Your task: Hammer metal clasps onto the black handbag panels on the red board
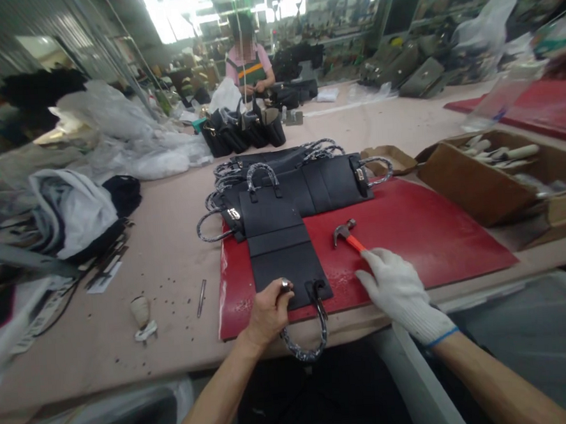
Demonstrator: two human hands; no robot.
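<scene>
A flat black leather bag panel [281, 247] with snake-patterned handles lies on a red mat [409, 230]. My bare left hand [268, 312] pinches the panel's near edge, holding a small metal piece against it beside the near handle [314, 338]. My right hand [397, 288], in a white knit glove, grips the orange handle of a hammer [348, 235] whose steel head rests on the mat to the right of the panel. More black panels [310, 178] are stacked behind it.
A cardboard box [482, 174] of tools stands at the right. Finished black bags [244, 131] stand further back, with a person working behind them. Plastic bags and cloth pile at the left. A metal punch [201, 298] and a small white object [141, 313] lie left of the mat.
</scene>
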